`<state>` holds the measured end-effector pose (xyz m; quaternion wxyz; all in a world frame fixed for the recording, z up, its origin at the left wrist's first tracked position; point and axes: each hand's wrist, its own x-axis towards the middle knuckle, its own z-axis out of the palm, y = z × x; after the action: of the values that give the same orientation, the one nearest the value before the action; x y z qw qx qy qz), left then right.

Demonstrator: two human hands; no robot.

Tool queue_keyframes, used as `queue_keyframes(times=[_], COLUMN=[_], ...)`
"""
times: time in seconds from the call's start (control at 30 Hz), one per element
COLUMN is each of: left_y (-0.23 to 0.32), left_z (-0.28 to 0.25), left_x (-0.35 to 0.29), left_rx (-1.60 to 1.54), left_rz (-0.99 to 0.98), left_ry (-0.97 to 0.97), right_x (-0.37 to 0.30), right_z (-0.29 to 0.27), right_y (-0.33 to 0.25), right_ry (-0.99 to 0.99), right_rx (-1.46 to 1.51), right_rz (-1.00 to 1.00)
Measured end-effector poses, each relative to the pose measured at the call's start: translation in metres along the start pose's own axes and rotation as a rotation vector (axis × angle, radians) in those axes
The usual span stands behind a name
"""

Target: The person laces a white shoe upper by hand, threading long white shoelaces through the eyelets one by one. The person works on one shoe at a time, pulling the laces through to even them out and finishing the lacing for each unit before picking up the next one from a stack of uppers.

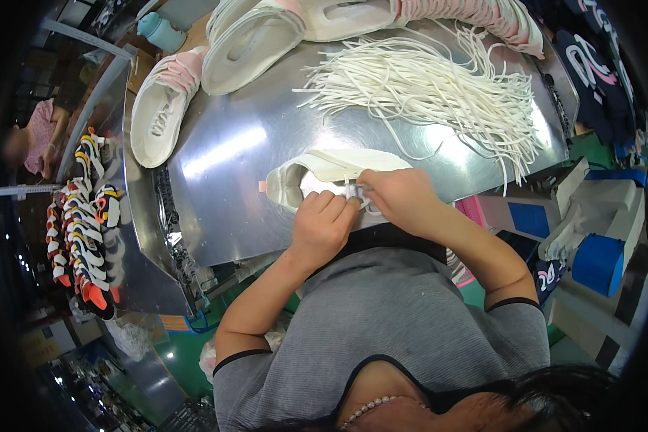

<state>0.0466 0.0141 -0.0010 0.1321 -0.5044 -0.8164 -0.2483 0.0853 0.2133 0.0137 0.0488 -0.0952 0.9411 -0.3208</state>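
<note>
A white shoe upper [327, 164] lies on its side on the metal table in front of me, its opening toward the left. My left hand [324, 225] is closed at the near edge of the upper, by the eyelets, fingertips gripping that edge. Just right of it, my right hand [403, 200] pinches a white shoelace [348, 189] close to the eyelets. The two hands almost meet. Fingers hide most of the lace and the near side of the upper.
A heap of loose white shoelaces [425, 86] spreads over the far right of the metal table [223, 209]. White and pink uppers [167, 108] line its far edge. Multicoloured shoe parts [86, 223] sit on a surface at left. Another person [42, 137] is beyond.
</note>
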Motion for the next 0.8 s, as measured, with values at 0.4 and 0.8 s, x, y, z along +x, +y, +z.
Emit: queue_keyframes(times=[0.4, 0.8], left_y=[-0.002, -0.001], left_z=[0.005, -0.01], left_x=[0.005, 0.012], left_rx=[-0.187, -0.404], left_rz=[-0.007, -0.258], left_ry=[-0.051, -0.154], right_x=[0.033, 0.005], right_z=[-0.035, -0.022], right_y=[0.024, 0.022], right_ry=[0.387, 0.248], right_rx=[0.546, 1.105], right_rz=[0.005, 0.223])
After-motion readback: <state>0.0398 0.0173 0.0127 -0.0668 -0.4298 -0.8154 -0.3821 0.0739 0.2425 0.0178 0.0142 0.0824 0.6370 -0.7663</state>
